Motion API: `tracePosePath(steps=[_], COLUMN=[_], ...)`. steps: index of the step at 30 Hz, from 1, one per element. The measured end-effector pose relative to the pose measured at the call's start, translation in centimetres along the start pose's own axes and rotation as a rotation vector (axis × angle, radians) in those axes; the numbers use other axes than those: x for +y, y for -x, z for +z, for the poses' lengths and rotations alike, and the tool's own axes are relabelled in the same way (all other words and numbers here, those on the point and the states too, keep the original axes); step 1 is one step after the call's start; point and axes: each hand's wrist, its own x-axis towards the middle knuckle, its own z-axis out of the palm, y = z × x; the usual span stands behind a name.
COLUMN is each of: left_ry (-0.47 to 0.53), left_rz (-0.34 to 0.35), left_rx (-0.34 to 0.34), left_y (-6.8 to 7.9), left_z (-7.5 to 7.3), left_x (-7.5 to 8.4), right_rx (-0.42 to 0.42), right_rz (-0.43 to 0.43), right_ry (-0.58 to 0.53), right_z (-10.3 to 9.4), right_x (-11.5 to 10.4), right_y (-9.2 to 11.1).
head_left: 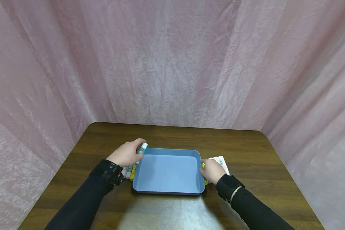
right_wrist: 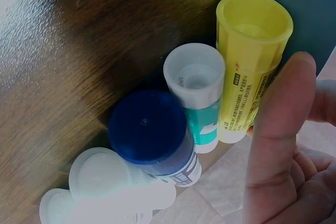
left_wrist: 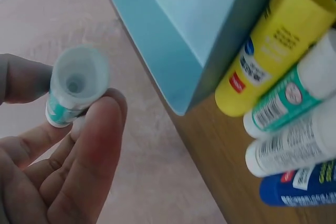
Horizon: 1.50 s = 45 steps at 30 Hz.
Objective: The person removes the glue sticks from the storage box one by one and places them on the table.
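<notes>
In the left wrist view, my left hand pinches a small glue stick with a white end and teal label between thumb and fingers. It is raised by the far left corner of the blue tray. At the tray's right side is my right hand, its thumb extended alongside a yellow glue stick in the right wrist view. Nothing shows between that thumb and the fingers, which are partly hidden. Beside the yellow one lie a teal-and-white glue stick and a blue-capped glue stick.
Several white-capped sticks continue the right-hand row. Left of the tray lie another yellow glue stick, a teal one, a white one and a blue one. A pink curtain hangs behind the wooden table.
</notes>
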Motion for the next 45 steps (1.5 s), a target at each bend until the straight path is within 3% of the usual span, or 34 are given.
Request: tracePosePath(steps=[10, 22, 31, 45], left_ry=[0.007, -0.019, -0.043, -0.08], left_rz=[0.006, -0.099, -0.166, -0.256], left_rx=[0.061, 0.052, 0.02, -0.06], left_y=[0.5, 0.6, 0.7, 1.0], left_z=[-1.6, -2.1, -2.3, -2.4], left_x=[-2.2, -4.9, -7.1, -9.0], right_rx=[0.011, 0.024, 0.007, 0.004], right_rz=[-0.02, -0.026, -0.013, -0.025], right_ry=[0.016, 0.01, -0.003, 0.012], right_z=[0.1, 0.3, 0.2, 0.0], right_x=[0.0, 0.0, -0.1, 0.1], right_y=[0.0, 0.0, 0.2, 0.0])
